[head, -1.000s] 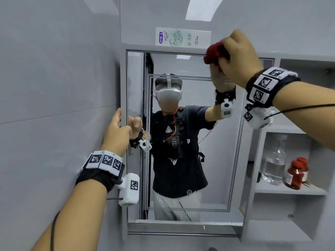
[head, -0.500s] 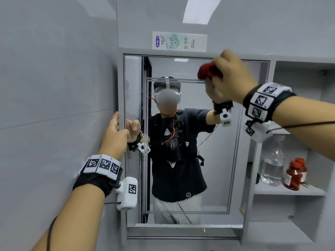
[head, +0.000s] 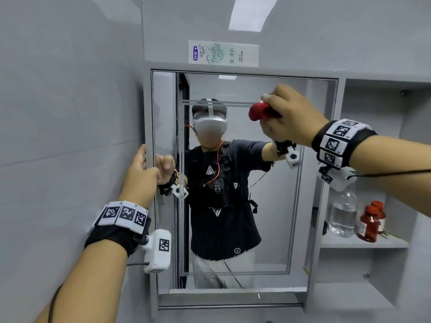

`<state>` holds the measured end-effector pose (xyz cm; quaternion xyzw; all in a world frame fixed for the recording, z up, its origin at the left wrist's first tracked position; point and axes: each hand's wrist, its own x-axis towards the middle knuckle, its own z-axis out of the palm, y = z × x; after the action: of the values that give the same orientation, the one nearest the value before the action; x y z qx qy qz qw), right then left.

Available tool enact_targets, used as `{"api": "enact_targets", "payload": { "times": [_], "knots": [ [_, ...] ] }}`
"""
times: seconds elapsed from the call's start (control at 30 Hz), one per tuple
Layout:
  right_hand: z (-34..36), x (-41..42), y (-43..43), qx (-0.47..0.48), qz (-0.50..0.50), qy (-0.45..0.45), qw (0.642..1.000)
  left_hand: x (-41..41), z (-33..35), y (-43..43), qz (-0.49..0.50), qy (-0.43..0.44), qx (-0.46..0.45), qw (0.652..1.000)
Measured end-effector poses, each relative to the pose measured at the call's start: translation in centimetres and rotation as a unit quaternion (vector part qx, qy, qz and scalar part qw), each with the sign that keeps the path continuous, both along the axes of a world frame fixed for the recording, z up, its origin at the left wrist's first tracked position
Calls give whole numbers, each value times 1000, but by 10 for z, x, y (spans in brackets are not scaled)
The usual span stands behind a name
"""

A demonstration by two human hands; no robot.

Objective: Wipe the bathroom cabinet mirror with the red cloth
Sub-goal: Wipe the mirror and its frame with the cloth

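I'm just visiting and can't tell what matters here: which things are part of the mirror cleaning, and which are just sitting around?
Part of the job:
red cloth, bunched in the right hand
mirror
left hand, gripping the mirror's left edge

Just sitting around:
clear bottle on the shelf
two red-brown jars beside it
toothpaste box on top of the cabinet

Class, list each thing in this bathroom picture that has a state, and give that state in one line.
red cloth: bunched, pressed to the glass
right hand: closed on the cloth
left hand: gripping the mirror's left edge
mirror: held by its edge
clear bottle: upright, partly filled
red bottles: upright, capped
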<state>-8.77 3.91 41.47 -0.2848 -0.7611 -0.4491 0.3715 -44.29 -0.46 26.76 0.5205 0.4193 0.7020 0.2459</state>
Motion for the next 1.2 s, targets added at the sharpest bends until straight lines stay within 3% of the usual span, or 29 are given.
{"api": "enact_targets", "payload": {
  "times": [0.07,0.23,0.43,0.63,0.83,1.03,1.2],
  "knots": [
    [19,4,0,14,-7,-2,1000,-5,-1,5,4,-1,-10,1000],
    [60,2,6,43,-13,144,989,-14,-5,12,8,2,-41,999],
    [14,14,10,40,-8,-16,999,-14,-6,14,5,-11,-37,999],
    [62,12,7,40,-37,133,990,-14,-8,15,20,17,-46,999],
    [9,20,4,18,-5,1,1000,-12,-6,15,8,-9,-32,999],
    [49,14,6,31,-26,149,988,-10,-6,16,0,-24,-33,999],
    [-3,20,4,23,-5,15,1000,-10,-5,14,3,-18,-32,999]
  ]
}}
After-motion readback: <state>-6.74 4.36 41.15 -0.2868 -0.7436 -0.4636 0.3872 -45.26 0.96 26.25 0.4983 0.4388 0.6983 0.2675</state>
